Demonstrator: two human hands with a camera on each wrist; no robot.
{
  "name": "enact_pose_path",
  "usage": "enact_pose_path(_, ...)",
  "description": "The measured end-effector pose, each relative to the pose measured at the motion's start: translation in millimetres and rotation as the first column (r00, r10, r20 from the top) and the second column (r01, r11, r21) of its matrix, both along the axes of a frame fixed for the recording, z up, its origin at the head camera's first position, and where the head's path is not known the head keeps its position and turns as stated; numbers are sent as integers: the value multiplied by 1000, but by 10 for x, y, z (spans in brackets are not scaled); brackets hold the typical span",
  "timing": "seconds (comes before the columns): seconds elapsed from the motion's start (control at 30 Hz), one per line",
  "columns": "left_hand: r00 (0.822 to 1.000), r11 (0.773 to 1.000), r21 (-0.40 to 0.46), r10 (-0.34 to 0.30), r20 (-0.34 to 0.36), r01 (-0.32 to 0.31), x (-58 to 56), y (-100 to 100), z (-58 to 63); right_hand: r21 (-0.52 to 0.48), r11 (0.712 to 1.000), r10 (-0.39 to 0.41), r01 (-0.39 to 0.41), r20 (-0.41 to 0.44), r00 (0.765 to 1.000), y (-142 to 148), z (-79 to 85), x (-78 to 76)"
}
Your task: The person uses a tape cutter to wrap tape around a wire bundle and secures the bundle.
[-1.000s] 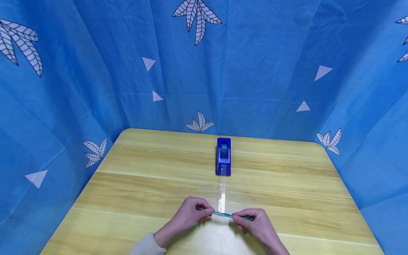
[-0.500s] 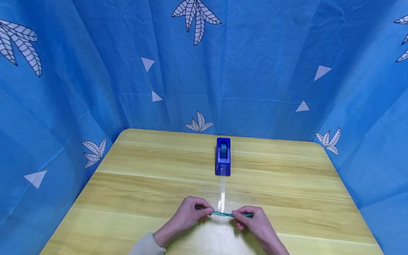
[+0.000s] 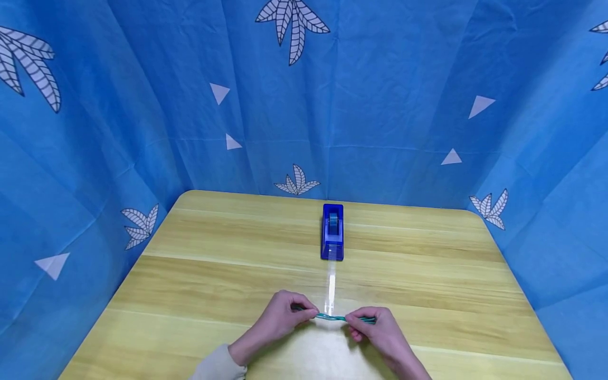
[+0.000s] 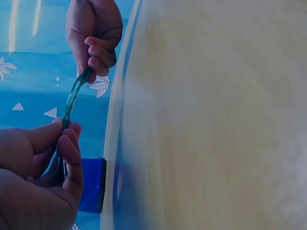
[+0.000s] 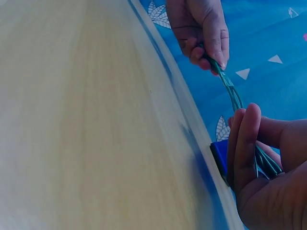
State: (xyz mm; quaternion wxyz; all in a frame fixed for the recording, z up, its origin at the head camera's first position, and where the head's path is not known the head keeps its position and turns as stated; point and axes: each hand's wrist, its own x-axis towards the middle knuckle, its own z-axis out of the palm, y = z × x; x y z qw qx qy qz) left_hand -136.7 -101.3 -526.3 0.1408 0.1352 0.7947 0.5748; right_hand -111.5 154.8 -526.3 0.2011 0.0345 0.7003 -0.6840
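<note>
Between my two hands stretches a bundle of thin green cord-like strands, loosely twisted together. My left hand pinches its left part between thumb and fingers; my right hand pinches the right part, with strands running on behind the fingertips. A strip of clear tape runs forward from the blue tape dispenser, its near end meeting the strands between the hands. In the left wrist view a shiny patch shows on the strands. The strands also pass through my right palm in the right wrist view.
The wood-grain table lies under both hands. A blue curtain with white leaf and triangle prints hangs behind it and along both sides. The dispenser stands near the table's back edge, in line with the gap between the hands.
My right hand has shifted slightly up in the head view, and the strands between the hands look closer together and more twisted. My left hand and the dispenser stay about where they were.
</note>
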Motion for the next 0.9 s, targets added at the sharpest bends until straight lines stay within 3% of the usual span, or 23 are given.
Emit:
enact_pose_path(0.33,1000,998,-56,-12,17,13,-9,-15,22,46,998,-44,45,-27,999,-3,1,-17)
enact_pose_path(0.9,1000,999,-32,-24,-4,24,-28,2,-6,31,996,-81,81,-12,997,21,16,-47)
